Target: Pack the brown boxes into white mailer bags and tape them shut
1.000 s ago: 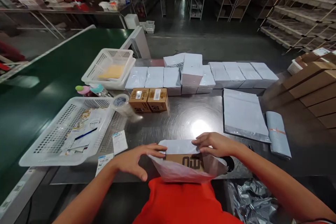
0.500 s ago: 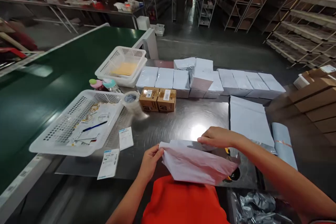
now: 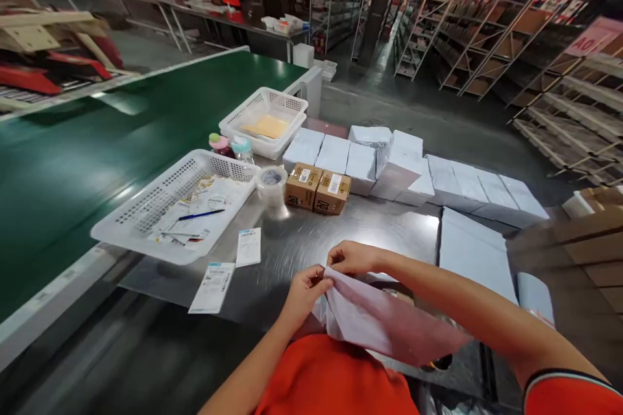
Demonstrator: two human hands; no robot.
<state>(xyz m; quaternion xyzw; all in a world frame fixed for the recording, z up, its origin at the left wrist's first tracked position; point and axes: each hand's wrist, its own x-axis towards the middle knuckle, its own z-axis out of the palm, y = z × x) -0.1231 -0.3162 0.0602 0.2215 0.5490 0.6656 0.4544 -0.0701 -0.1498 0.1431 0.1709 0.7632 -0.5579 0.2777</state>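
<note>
A thin white mailing bag (image 3: pixel 389 318), tinted pink in places, hangs slack above the table's near edge, in front of my red shirt. My left hand (image 3: pixel 307 292) pinches its upper left corner between thumb and fingers. Right beside it, my right hand (image 3: pixel 351 258) grips the same top edge with bent fingers, the two hands nearly touching. Behind the bag, a dark object (image 3: pixel 442 363) shows only in part. Two small brown boxes (image 3: pixel 332 193) stand together beyond my hands, next to clear tape rolls (image 3: pixel 271 187). Printed labels (image 3: pixel 249 246) lie to the left.
A white basket (image 3: pixel 109 231) with papers and a pen (image 3: pixel 201 214) stands left, beside the green conveyor belt (image 3: pixel 160 117). White-wrapped packages (image 3: pixel 399 159) line the table's far side. Flat mailing bags (image 3: pixel 472 253) are stacked at right, near a rolled bundle (image 3: pixel 535 295). People in orange stand far back.
My right hand has moved left along the bag's top edge to join my left hand at the corner. The camera view has turned and tilted, showing more of the background.
</note>
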